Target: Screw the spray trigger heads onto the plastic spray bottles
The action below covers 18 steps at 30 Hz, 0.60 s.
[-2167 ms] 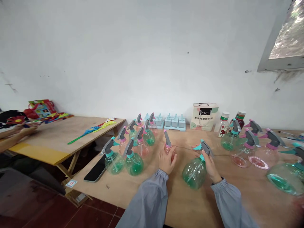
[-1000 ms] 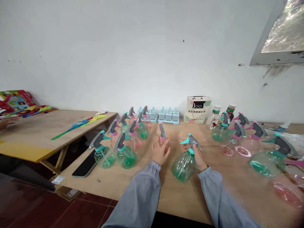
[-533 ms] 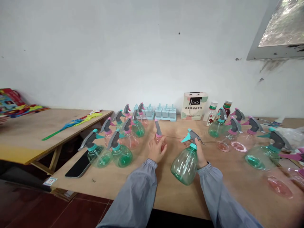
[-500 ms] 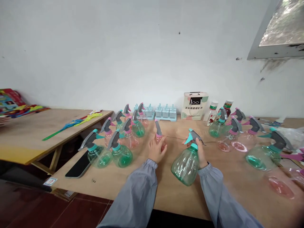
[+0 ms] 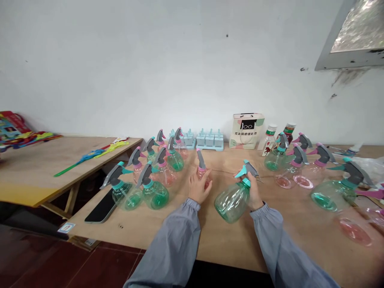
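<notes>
My right hand (image 5: 254,191) grips a clear green spray bottle (image 5: 231,202) by the neck, just below its grey and turquoise trigger head. The bottle is tilted above the table, its base toward the lower left. My left hand (image 5: 199,187) is wrapped round a pink spray bottle (image 5: 201,170) that stands upright; most of its body is hidden by the hand. Left of that hand stand several green and pink spray bottles, the nearest a green spray bottle (image 5: 155,195). To the right is another group, with a large green spray bottle (image 5: 331,194) in front.
A black phone (image 5: 100,208) lies at the table's left edge. Along the wall are pale blue ice-pop moulds (image 5: 210,141), a paper bag (image 5: 246,132) and a white-capped bottle (image 5: 269,140). A second table (image 5: 36,164) at left bears colourful items; a gap separates the tables.
The green spray bottle in my right hand has tipped further, its base swinging up and left. My left hand stays on the pink spray bottle. The view has shifted slightly.
</notes>
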{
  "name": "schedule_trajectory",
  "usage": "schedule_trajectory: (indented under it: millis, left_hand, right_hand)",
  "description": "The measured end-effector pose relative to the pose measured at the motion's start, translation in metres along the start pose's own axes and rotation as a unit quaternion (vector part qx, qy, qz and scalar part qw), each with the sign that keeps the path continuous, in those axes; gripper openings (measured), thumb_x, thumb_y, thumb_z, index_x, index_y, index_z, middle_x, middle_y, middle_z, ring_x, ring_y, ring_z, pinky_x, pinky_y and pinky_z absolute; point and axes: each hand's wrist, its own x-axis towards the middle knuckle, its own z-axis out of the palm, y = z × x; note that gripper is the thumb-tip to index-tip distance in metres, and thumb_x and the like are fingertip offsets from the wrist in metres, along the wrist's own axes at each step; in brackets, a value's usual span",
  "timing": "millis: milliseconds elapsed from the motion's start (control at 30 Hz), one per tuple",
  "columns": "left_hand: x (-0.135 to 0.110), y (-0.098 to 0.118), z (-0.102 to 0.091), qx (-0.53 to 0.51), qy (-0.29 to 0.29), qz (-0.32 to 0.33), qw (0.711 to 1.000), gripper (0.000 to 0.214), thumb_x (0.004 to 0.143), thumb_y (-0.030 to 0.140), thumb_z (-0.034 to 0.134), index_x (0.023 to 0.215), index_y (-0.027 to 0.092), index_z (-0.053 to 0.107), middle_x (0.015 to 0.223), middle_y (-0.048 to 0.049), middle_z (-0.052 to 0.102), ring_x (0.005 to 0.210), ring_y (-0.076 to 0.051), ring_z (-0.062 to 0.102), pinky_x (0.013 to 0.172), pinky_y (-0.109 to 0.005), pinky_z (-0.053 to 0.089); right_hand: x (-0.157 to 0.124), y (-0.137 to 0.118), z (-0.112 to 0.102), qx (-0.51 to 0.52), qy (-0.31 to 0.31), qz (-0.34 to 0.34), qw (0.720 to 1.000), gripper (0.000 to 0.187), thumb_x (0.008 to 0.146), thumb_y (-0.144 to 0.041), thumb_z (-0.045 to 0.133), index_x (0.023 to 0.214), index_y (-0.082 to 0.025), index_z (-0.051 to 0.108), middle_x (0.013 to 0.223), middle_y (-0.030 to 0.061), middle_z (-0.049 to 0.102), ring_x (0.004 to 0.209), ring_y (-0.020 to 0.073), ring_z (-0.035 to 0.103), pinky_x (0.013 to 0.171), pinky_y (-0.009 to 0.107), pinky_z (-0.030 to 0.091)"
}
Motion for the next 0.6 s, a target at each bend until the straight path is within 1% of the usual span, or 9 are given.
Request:
schedule_trajectory:
  millis: [133,200,300,333,400,433,500,533,600]
  left_hand:
    - [0.0,0.001,-0.001,0.005,0.0,-0.002,1.0,0.046,0.088,0.035,0.06,0.134,0.027,0.061,0.148,-0.0172,0.042,0.138,-0.034,0.042,0.106,-0.047,0.041]
    - [0.0,0.001,0.0,0.005,0.003,-0.004,1.0,0.046,0.088,0.035,0.061,0.134,0.028,0.061,0.149,-0.0166,0.041,0.139,-0.033,0.041,0.106,-0.047,0.041]
    - [0.0,0.0,0.0,-0.003,0.003,0.0,1.0,0.047,0.088,0.034,0.061,0.134,0.028,0.061,0.151,-0.0149,0.041,0.141,-0.033,0.04,0.108,-0.046,0.04]
    - [0.0,0.0,0.0,-0.006,0.002,0.003,1.0,0.047,0.088,0.034,0.061,0.134,0.028,0.061,0.151,-0.0148,0.04,0.141,-0.033,0.039,0.108,-0.046,0.04]
    - [0.001,0.0,0.0,-0.01,0.001,0.005,1.0,0.047,0.088,0.034,0.06,0.134,0.027,0.061,0.152,-0.0153,0.04,0.141,-0.033,0.04,0.109,-0.047,0.04]
    - [0.001,-0.001,-0.001,-0.012,0.0,0.004,1.0,0.047,0.088,0.034,0.06,0.134,0.027,0.061,0.152,-0.0156,0.04,0.14,-0.033,0.04,0.109,-0.047,0.04]
    - [0.001,-0.001,-0.001,-0.015,-0.005,0.001,1.0,0.047,0.088,0.035,0.06,0.135,0.027,0.061,0.151,-0.016,0.04,0.14,-0.034,0.041,0.109,-0.048,0.04]
    - [0.001,-0.001,-0.002,-0.015,-0.007,0.0,1.0,0.047,0.088,0.035,0.06,0.135,0.027,0.061,0.151,-0.0162,0.04,0.14,-0.034,0.041,0.109,-0.048,0.04]
    - [0.001,-0.001,-0.002,-0.017,-0.012,-0.001,1.0,0.047,0.088,0.034,0.06,0.135,0.027,0.06,0.15,-0.0165,0.04,0.14,-0.034,0.04,0.108,-0.048,0.04]
  right_hand:
    - [-0.005,-0.004,0.0,-0.039,-0.078,0.032,0.996,0.047,0.078,-0.069,0.059,0.092,-0.025,0.071,0.095,0.0064,0.076,0.091,0.0245,0.069,0.076,0.035,0.055]
    - [-0.008,-0.005,0.002,-0.06,-0.063,0.038,0.995,0.048,0.074,-0.069,0.063,0.088,-0.024,0.071,0.091,0.0063,0.076,0.089,0.0249,0.069,0.077,0.036,0.055]
    - [-0.012,-0.005,0.005,-0.081,-0.028,-0.017,0.996,0.041,0.07,-0.065,0.068,0.082,-0.026,0.071,0.085,0.0036,0.076,0.087,0.0238,0.069,0.085,0.037,0.054]
    - [-0.013,-0.006,0.005,-0.084,-0.033,-0.039,0.995,0.04,0.071,-0.064,0.068,0.083,-0.026,0.071,0.086,0.0032,0.076,0.089,0.024,0.069,0.088,0.037,0.054]
    - [-0.015,-0.007,0.004,-0.094,-0.067,-0.061,0.991,0.04,0.075,-0.063,0.065,0.087,-0.026,0.072,0.09,0.0037,0.076,0.094,0.025,0.069,0.092,0.038,0.053]
    - [-0.016,-0.009,0.001,-0.101,-0.078,-0.062,0.99,0.042,0.077,-0.064,0.063,0.091,-0.025,0.072,0.091,0.0042,0.076,0.096,0.0255,0.069,0.093,0.039,0.053]
    - [-0.016,-0.015,-0.011,-0.122,-0.07,-0.062,0.988,0.044,0.08,-0.064,0.061,0.096,-0.024,0.072,0.092,0.005,0.076,0.096,0.0258,0.069,0.091,0.039,0.053]
    - [-0.016,-0.02,-0.02,-0.139,-0.049,-0.066,0.987,0.045,0.08,-0.065,0.062,0.099,-0.024,0.072,0.092,0.0051,0.076,0.095,0.0256,0.07,0.09,0.039,0.054]
    - [-0.017,-0.033,-0.044,-0.186,0.018,-0.097,0.978,0.047,0.079,-0.064,0.065,0.104,-0.025,0.069,0.092,0.0043,0.074,0.093,0.0244,0.069,0.088,0.039,0.055]
